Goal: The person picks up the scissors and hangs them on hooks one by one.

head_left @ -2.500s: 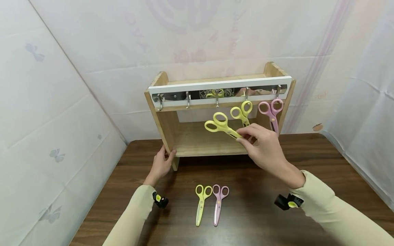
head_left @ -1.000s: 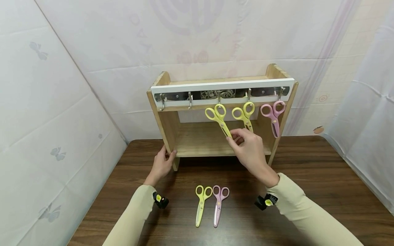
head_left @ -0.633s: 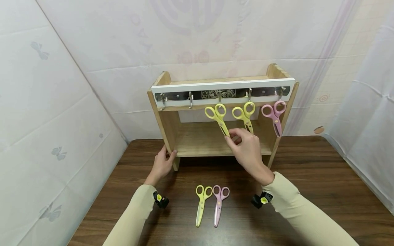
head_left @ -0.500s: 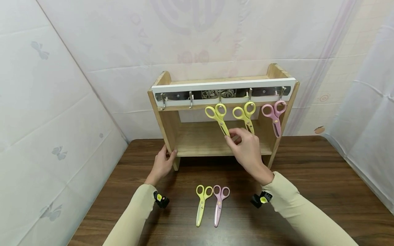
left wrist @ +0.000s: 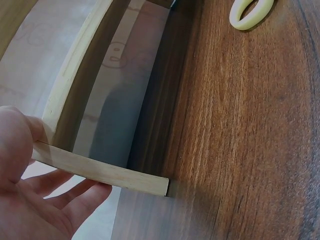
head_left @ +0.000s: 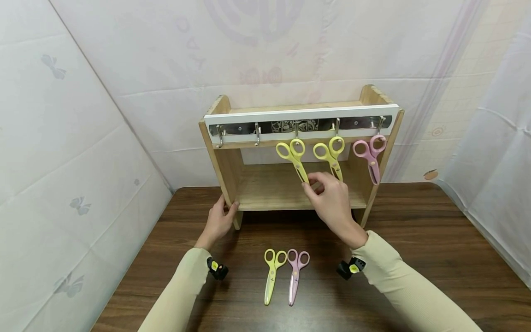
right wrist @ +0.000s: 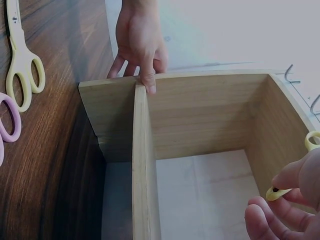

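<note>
Just right of centre, we pinch yellow scissors (head_left: 297, 165) by the blades with our right hand (head_left: 330, 199), handles by the middle hook (head_left: 296, 129); left of centre, our left hand (head_left: 219, 221) grips the wooden shelf (head_left: 265, 186).

The table (head_left: 435, 221) has a dark brown wood-grain surface with rounded far corners. The back sheet (head_left: 153, 50) is white and creased and stands behind the table's far edge. It carries a faint, large round print (head_left: 259, 20) at the top, a slanted purple stripe (head_left: 439, 80) toward the right, and an orange fruit print (head_left: 430, 174) near the table edge. The left sheet (head_left: 33, 147) is white with grey bow prints (head_left: 79, 206). The right sheet (head_left: 502, 152) is pale and creased.
</note>
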The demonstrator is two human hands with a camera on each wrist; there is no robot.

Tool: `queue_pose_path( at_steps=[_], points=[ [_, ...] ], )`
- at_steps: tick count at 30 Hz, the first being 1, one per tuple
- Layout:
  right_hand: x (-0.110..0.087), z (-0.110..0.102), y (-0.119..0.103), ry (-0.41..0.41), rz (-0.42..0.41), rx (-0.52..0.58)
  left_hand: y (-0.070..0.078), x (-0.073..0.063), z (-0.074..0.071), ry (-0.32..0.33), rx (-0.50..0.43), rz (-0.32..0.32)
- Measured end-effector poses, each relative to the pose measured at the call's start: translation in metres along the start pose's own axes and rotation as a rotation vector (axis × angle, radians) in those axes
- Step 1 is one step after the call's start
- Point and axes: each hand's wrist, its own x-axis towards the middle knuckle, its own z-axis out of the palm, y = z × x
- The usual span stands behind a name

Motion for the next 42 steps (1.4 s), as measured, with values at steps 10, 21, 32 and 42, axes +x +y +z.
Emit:
queue_pose_path(
  at_steps=[10,21,32,42],
  points=[
    [-0.001,-0.001,0.0,-0.032,-0.011,-0.006,-0.001,0.0,0.0,0.0,-0.008,0.001],
    [-0.016,-0.007,0.006,-0.253,0.054,-0.111,-0.001,0.0,-0.001,0.005,-0.014,-0.01],
    [-0.056,-0.004,0.01,-0.37,0.136,-0.186,0.0,-0.001,0.0,0.001,-0.013,-0.008],
    [-0.095,-0.001,-0.001,-0.535,0.17,-0.287,0.0,-0.001,-0.001,-0.003,-0.009,0.0]
  ],
)
